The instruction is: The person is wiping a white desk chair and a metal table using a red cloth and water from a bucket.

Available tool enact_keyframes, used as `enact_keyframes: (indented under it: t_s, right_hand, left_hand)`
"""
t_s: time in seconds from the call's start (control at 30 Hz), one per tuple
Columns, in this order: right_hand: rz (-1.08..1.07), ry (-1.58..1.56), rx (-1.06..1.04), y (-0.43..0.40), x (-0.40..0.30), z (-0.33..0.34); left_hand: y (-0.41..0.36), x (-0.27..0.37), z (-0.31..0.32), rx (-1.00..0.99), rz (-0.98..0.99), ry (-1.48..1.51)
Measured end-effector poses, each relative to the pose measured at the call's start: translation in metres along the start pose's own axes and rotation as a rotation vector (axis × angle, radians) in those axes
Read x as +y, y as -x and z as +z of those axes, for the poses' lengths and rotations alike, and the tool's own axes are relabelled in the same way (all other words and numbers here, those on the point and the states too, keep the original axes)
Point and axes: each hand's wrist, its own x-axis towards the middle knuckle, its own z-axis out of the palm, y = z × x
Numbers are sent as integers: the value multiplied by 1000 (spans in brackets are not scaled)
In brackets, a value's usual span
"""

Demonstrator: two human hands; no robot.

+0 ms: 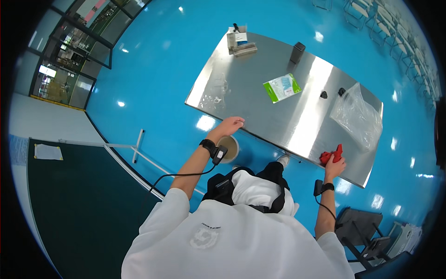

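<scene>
My right hand (335, 168) grips a crumpled red cloth or glove (330, 157) at the front right of the metal-topped table (258, 94). Over the table's front edge, left of the middle, is my left hand (228, 127) with its fingers bent together; whether anything small is between them cannot be seen. Below that hand a round bin (230, 150) stands on the floor. A green and white plastic packet (283, 88) lies mid-table. Farther left are small clear plastic pieces (216, 99). A clear plastic bag (359, 118) spreads across the right end, beside two small black objects (323, 94).
Boxes and flat packs (240, 43) stand at the far left corner, and a dark upright container (297, 52) at the back edge. A green board (87, 209) on a white-legged frame (138, 145) is at my left. A dark stool (360, 226) is behind my right arm.
</scene>
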Motion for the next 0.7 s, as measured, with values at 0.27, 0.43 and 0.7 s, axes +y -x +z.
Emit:
enact_keyframes:
  t_s: [0.27,0.43,0.7]
  right_hand:
    - [-124,-41,5,57,-91,20]
    - [-255,-114,-106,92,-142,21]
    - [-419,-62,-129,111,-189,29]
  left_hand:
    - [65,-37,-32,154,-33,248]
    - [91,-53,-52,235,-47,467]
    - [139,-93,-89,401,-119,499]
